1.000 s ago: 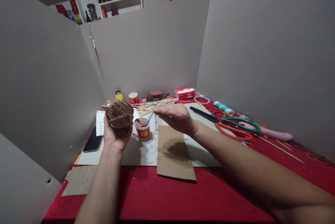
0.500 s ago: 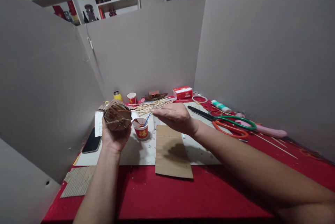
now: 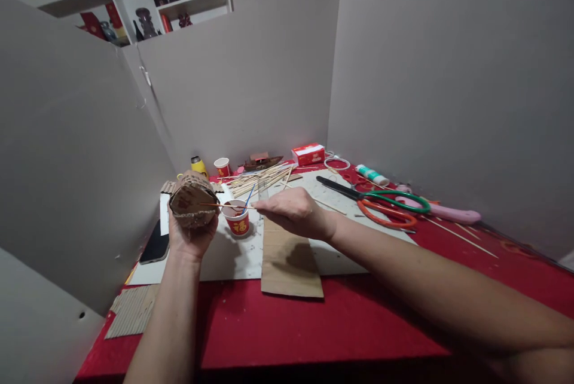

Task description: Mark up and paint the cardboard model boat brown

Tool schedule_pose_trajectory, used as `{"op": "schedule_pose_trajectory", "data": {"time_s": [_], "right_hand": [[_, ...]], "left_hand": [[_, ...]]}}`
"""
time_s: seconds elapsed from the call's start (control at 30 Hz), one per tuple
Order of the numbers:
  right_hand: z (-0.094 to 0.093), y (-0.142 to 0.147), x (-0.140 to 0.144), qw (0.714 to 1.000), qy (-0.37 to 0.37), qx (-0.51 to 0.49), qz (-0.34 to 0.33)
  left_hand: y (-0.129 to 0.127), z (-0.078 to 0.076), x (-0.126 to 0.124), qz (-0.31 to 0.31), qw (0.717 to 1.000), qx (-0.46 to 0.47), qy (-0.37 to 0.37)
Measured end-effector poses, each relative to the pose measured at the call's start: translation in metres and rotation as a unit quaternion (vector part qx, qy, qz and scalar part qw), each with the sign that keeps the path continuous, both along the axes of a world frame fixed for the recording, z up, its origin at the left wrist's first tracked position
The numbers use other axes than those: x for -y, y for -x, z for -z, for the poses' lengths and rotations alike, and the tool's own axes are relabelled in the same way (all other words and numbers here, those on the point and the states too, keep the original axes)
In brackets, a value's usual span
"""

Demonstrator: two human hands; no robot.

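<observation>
My left hand (image 3: pixel 192 241) is wrapped from below round a rough cardboard model (image 3: pixel 194 197), held up with its hollow side toward me and brown smears inside. My right hand (image 3: pixel 291 212) pinches a thin wooden stick (image 3: pixel 229 206), whose far tip reaches into the hollow of the model. Just beneath the stick stands a red paper cup (image 3: pixel 238 226) with a gold character, brown stuff at its rim and a blue stick (image 3: pixel 249 197) leaning in it. Below my right hand a flat cardboard piece (image 3: pixel 289 273) lies on a white board (image 3: pixel 215 270).
Behind are a pile of sticks (image 3: pixel 264 178), a model boat (image 3: pixel 262 161), a second cup (image 3: pixel 222 167), a yellow bottle (image 3: pixel 198 165) and a red box (image 3: pixel 308 154). Large scissors (image 3: pixel 390 200) lie right, a phone (image 3: pixel 155 245) and corrugated cardboard (image 3: pixel 130 312) left. Grey panels (image 3: pixel 251 85) enclose the table.
The model has turned so that more of its hollow faces me. My right hand and the stick have come slightly lower, and the whole view has shifted a little.
</observation>
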State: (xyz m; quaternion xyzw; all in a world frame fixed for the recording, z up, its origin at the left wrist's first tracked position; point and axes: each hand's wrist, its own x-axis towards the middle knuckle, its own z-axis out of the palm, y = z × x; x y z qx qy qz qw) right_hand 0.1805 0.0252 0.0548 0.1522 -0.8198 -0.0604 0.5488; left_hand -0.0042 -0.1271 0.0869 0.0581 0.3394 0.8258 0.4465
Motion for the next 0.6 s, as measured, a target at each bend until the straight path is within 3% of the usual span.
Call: {"op": "schedule_pose_trajectory", "data": {"time_s": [0.23, 0.6], "right_hand": [[0.006, 0.004, 0.002, 0.999, 0.031, -0.009, -0.022], [0.013, 0.007, 0.003, 0.998, 0.049, 0.020, -0.024]], "left_hand": [[0.004, 0.002, 0.001, 0.021, 0.999, -0.015, -0.020], [0.004, -0.002, 0.003, -0.003, 1.000, -0.017, -0.025]]}}
